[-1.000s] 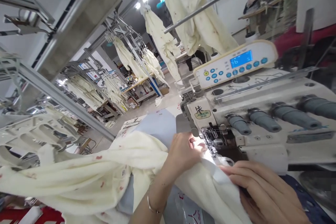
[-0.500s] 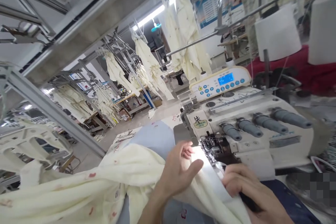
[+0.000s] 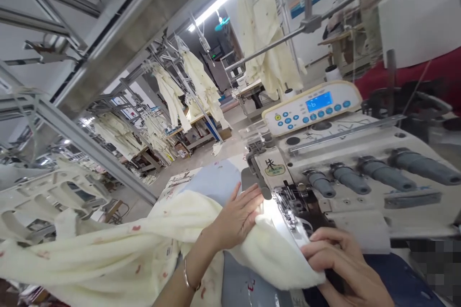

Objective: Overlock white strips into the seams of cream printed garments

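A pale yellow fleece fabric (image 3: 118, 254) with small red prints spreads over the left and lower middle and runs up to the sewing machine (image 3: 345, 177). My left hand (image 3: 237, 216), a bracelet on its wrist, lies flat on the fabric beside the lit needle area, fingers stretched toward the presser foot. At the right front edge of the machine, my right hand (image 3: 338, 259) has its fingers bent, with thumb and fingertips closed on the fabric's edge. The needle and the seam itself are lost in glare and machine parts.
A control panel (image 3: 313, 108) with a blue screen tops the machine. A large white thread cone (image 3: 419, 17) stands at the upper right, behind a metal rod. Pale garments (image 3: 201, 76) hang in the background. A slanting metal post (image 3: 97, 153) rises at left.
My left hand has gone from curled fingers with a raised thumb to lying flat on the fabric. The fabric near the machine is now bunched and folded over. The view has shifted slightly.
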Tool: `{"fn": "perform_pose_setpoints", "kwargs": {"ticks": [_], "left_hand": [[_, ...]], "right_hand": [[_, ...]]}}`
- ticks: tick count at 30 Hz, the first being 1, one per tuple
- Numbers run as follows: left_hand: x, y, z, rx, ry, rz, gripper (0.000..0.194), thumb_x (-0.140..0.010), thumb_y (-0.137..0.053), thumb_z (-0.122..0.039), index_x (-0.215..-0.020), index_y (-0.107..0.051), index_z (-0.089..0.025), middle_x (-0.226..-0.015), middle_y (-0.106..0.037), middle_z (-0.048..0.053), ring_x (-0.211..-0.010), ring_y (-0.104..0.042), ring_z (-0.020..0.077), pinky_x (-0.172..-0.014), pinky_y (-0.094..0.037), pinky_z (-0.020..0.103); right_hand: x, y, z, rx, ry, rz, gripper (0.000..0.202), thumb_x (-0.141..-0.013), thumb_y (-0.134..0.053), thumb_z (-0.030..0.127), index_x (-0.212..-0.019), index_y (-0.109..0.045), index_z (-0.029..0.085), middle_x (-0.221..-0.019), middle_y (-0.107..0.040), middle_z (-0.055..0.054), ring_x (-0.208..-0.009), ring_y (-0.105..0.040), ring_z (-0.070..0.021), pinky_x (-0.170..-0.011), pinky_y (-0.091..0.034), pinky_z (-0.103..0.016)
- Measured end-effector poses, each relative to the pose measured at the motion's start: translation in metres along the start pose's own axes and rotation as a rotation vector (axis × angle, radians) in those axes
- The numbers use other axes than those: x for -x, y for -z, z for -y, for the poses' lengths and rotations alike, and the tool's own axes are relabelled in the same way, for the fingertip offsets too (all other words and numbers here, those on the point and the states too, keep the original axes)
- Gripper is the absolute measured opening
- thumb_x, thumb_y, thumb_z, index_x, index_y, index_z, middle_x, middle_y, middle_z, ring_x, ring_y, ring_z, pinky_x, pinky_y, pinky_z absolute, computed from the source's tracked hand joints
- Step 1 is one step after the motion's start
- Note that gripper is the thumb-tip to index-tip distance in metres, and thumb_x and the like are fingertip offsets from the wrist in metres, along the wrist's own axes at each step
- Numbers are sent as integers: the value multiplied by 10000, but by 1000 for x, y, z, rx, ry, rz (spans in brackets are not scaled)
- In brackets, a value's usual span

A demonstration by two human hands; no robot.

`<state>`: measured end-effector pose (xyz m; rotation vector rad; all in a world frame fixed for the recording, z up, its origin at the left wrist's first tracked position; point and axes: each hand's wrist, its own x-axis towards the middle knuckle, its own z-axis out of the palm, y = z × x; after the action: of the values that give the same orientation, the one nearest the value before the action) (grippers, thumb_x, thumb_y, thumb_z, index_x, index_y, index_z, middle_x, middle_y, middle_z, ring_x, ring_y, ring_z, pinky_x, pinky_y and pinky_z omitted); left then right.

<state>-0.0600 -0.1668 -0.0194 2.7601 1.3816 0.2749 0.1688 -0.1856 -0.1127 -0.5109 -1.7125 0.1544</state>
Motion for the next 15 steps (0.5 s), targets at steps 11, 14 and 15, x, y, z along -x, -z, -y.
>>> {"fn": "perform_pose_setpoints", "kwargs": {"ticks": [11, 14, 15], "left_hand": [[-10, 43, -29, -90, -150, 233, 354, -684, -493, -77, -1006, -590, -187, -893, -641, 33, -816, -582, 171, -775, -489, 296], [-10, 61, -44, -154, -178, 336, 59, -654, -566, -144, -701, -561, -180, -735, -593, 16, -711, -540, 162, -745, -471, 310], [-9, 65, -49, -116, -237, 348, 48, -657, -596, -164, -665, -551, -180, -739, -590, 16, -720, -538, 158, -758, -467, 308]], "right_hand": [[6, -1, -3, -16, -16, 37, 103, -827, -511, 161, -908, -537, 218, -947, -639, -38, -993, -504, -181, -816, -482, -242], [5, 1, -3, 7, -26, 89, 201, -845, -500, 188, -1036, -557, 211, -1035, -630, -45, -1040, -502, -178, -845, -495, -238], [5, 1, -2, 19, -28, 113, 242, -851, -496, 198, -1086, -555, 211, -1067, -624, -47, -1061, -501, -179, -856, -501, -243]]}}
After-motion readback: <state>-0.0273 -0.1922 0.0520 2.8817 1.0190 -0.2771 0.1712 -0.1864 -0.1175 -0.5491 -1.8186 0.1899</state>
